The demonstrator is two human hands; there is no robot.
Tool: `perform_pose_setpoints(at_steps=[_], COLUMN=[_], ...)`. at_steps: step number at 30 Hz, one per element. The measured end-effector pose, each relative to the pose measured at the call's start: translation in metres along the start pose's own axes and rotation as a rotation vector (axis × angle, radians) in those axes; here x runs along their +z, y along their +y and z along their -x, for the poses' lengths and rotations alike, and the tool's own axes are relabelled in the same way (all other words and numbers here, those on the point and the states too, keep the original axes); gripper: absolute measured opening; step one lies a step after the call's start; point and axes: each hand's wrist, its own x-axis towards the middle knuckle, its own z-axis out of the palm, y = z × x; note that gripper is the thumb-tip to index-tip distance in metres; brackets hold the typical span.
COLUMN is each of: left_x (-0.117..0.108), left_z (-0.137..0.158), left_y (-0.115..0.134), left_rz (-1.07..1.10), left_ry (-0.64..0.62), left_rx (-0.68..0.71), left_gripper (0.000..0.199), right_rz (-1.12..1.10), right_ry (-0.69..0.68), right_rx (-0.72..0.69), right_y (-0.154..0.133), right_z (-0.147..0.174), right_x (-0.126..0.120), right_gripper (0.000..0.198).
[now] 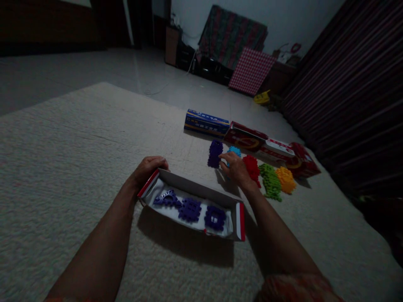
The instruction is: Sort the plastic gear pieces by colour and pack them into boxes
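A pale, textured mat (78, 147) covered much of a shiny tiled floor (94, 69) in a dim room. Near the person, an open box (201, 188) with red ends cast a shadow on the mat; three purple pieces (190, 209) lay in a row on its white lining. The left hand (149, 167) grasped the box's far left corner. The right hand (234, 165) reached past it to the edge of a purple pile (215, 154); whether its fingers had closed on anything could not be told. Blue (234, 150), red (251, 167), green (270, 182) and orange piles (286, 180) ran off to the right, with a blue carton (206, 123) and red cartons (247, 140) behind. Beyond the mat, a plaid cloth (233, 35) and a red-checked cloth (252, 71) hung before a pale wall (192, 16), and a dark striped curtain (343, 84) filled the right side.
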Motion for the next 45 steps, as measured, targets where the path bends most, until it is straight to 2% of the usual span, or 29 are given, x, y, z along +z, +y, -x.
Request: perform_pose_setpoints(at_steps=[2,5,16,20,26,30,32,35,38,41,45], left_x=[0.001,0.000,-0.004,-0.004,-0.003,-0.002,-0.002,-0.003,-0.003,-0.003,-0.002], left_z=[0.001,0.000,-0.004,-0.004,-0.003,-0.003,-0.003,-0.004,-0.004,-0.004,-0.003], left_y=[0.001,0.000,-0.006,-0.006,-0.005,-0.005,-0.005,-0.006,-0.007,-0.006,-0.004], left_rz=[-0.007,-0.009,-0.045,-0.010,0.017,0.026,0.034,0.043,0.030,0.019,0.001], left_ry=[0.004,-0.005,-0.023,-0.037,-0.024,-0.009,-0.006,-0.012,-0.005,-0.008,-0.019], left_rx=[-0.005,-0.010,0.031,0.017,0.012,0.015,0.025,0.020,0.020,0.019,0.041], left_gripper=[0.029,0.030,0.031,0.031,0.029,0.029,0.028,0.028,0.027,0.026,0.027], right_rz=[0.076,0.162,0.200,0.081,-0.204,-0.365,-0.490,-0.685,-0.810,-0.798,-0.659], right_ry=[0.029,0.039,0.029,0.069,0.021,0.132,0.133,-0.005,-0.204,-0.395,-0.496], right_rx=[0.001,-0.005,-0.070,-0.034,0.065,0.146,0.188,0.174,0.095,0.002,-0.079], right_y=[0.004,0.000,0.007,0.005,0.005,0.001,-0.009,-0.037,-0.072,-0.100,-0.116], right_z=[-0.002,0.001,0.013,0.011,0.004,0.007,0.011,0.022,0.036,0.048,0.056], right_x=[0.018,0.028,0.026,0.021,0.009,-0.014,-0.032,-0.060,-0.078,-0.076,-0.057], right_gripper=[0.031,0.041,0.043,0.027,0.015,0.010,0.013,0.022,0.020,0.014,0.010])
